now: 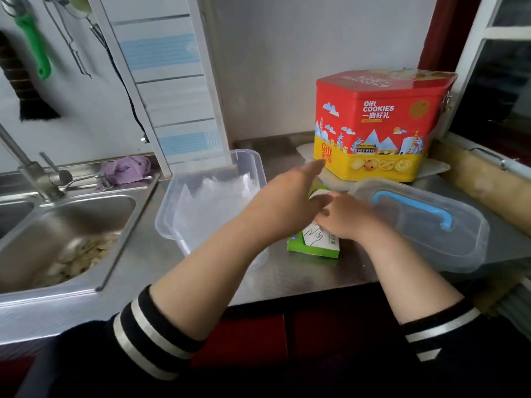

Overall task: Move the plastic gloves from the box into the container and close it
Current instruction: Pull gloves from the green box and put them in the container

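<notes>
A steel counter (287, 271) beside a sink (71, 225) is seen from above. A clear container (172, 222) stands open, with crumpled plastic gloves (212, 199) lying inside. Just right of it, a green and white box (314, 245) is largely covered by both hands. The left hand (284, 202) is stretched over it, fingers extended. The right hand (347, 216) rests on the box; its fingers are hidden, so their grip cannot be told. The lid (431, 225), with a blue handle, lies to the right, before a cookie tin (379, 124).
</notes>
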The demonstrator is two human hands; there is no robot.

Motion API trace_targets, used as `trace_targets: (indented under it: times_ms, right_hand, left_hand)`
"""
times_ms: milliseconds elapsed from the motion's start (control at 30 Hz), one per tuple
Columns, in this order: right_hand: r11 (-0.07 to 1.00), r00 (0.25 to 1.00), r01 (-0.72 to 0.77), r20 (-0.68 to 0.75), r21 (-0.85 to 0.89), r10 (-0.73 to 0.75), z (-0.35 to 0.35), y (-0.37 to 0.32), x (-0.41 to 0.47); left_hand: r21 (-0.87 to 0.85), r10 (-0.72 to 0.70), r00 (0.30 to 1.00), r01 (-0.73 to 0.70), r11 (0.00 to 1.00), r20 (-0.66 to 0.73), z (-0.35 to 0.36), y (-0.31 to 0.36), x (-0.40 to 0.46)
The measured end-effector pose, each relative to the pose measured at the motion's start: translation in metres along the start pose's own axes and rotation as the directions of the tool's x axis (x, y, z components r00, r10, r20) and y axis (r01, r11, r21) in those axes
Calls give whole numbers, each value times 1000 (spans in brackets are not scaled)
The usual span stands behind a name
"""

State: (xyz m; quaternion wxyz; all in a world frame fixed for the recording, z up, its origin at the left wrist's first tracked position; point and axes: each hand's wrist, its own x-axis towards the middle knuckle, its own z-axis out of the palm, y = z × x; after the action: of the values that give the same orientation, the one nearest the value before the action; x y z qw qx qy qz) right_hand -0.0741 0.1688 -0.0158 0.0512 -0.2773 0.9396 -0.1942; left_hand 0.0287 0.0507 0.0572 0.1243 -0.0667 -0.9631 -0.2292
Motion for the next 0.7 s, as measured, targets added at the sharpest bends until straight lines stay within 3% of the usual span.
trace_targets:
  times_ms: [100,233,467,600,700]
  right_hand:
    - [1000,1000,14,6,1,-14,2,1,-7]
    - [1000,999,-10,-46,27,11,12,11,-15]
    - [985,989,-89,-102,151,105,13,10,-14]
    - [964,988,-95,-94,247,121,20,10,-13]
    - [983,994,-106,3,147,107,21,10,-12]
  left_hand:
    - [-46,-73,972,85,995,225,43,-7,-4]
    - [-105,-140,953,173,979,270,85,-21,-15]
    - [-79,-145,989,144,986,-3,117,-30,-36]
    - [-150,-165,985,156,976,-51,120,-34,-39]
    - [-180,-171,983,157,971,-64,119,-33,-40]
